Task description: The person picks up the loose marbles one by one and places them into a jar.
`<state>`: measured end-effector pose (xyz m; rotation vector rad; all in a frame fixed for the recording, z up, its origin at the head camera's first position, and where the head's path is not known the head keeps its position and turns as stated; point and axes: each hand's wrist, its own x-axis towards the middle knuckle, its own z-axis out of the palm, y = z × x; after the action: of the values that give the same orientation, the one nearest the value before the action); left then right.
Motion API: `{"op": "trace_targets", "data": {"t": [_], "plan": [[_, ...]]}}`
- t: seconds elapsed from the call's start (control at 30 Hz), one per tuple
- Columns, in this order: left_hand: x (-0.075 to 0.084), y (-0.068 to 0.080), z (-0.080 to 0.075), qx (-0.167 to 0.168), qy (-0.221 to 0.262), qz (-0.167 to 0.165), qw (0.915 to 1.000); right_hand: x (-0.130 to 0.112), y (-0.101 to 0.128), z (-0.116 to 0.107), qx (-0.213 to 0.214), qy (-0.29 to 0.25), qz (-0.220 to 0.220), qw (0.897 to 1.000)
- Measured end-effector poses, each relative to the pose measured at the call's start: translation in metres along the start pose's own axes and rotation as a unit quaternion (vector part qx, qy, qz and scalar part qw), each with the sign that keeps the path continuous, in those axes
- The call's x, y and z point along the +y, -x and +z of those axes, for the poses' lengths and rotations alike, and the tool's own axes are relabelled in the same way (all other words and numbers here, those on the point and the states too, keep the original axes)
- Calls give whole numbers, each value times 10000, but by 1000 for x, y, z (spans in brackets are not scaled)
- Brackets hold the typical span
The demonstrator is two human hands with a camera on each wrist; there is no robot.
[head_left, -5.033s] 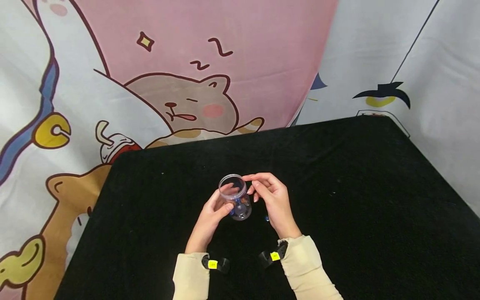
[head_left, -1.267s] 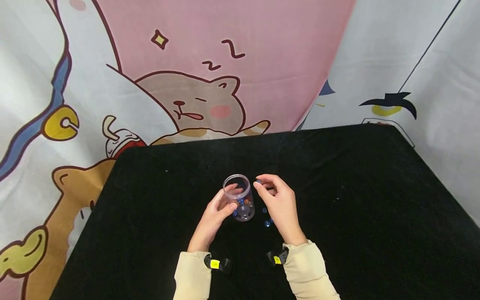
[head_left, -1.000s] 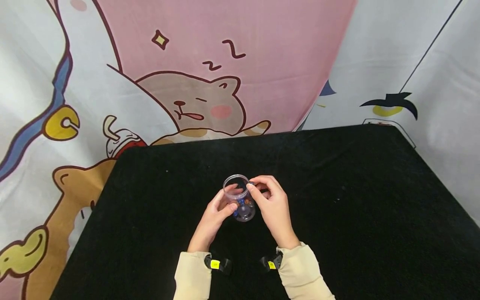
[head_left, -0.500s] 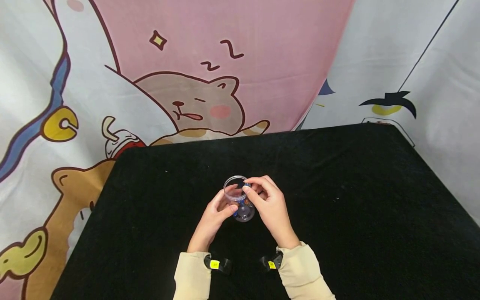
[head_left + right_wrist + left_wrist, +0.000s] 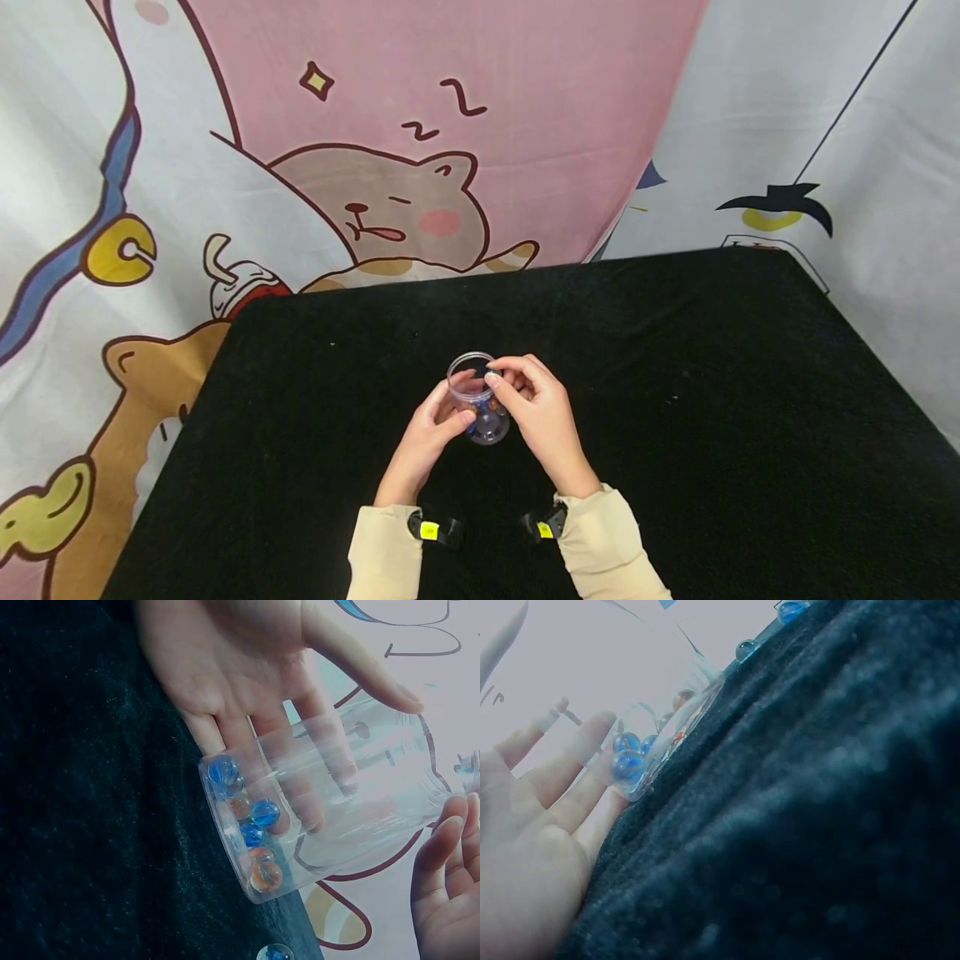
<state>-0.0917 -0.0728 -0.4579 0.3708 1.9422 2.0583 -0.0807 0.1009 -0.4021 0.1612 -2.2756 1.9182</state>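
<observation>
A clear plastic jar (image 5: 461,388) with blue and orange marbles (image 5: 265,812) at its bottom is held on the black cloth. My left hand (image 5: 422,435) grips it from the left, thumb in front and fingers behind. In the left wrist view, the left hand (image 5: 540,825) has its fingers against the jar wall, beside several blue marbles (image 5: 628,766). At the jar's mouth, my right hand (image 5: 542,408) pinches a marble (image 5: 493,372) between thumb and forefinger. From the right wrist view, that right hand (image 5: 450,877) shows only partly, near the rim.
Loose marbles lie outside the jar: a dark one (image 5: 746,650) and a blue one (image 5: 791,612) in the left wrist view, and one (image 5: 275,952) in the right wrist view. Black cloth (image 5: 675,433) covers the table. A cartoon-printed curtain (image 5: 555,108) hangs behind.
My right hand has moved left with the pinched marble, from beside the jar to over its rim. It now hides the loose marbles seen in the head view 1.3 s ago. The left hand keeps its hold.
</observation>
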Motion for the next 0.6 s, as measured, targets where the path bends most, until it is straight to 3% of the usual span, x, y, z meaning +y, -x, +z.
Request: {"op": "trace_targets", "data": {"t": [0.1, 0.37, 0.6], "plan": [[1, 1, 0, 0, 3, 23, 10000, 1, 0, 0, -16, -34, 34, 10000], [-21, -4, -6, -14, 72, 133, 9999, -1, 1, -1, -49, -74, 203, 9998], [-12, -3, -3, -32, 129, 78, 9999, -2, 1, -2, -89, -91, 263, 9996]]}}
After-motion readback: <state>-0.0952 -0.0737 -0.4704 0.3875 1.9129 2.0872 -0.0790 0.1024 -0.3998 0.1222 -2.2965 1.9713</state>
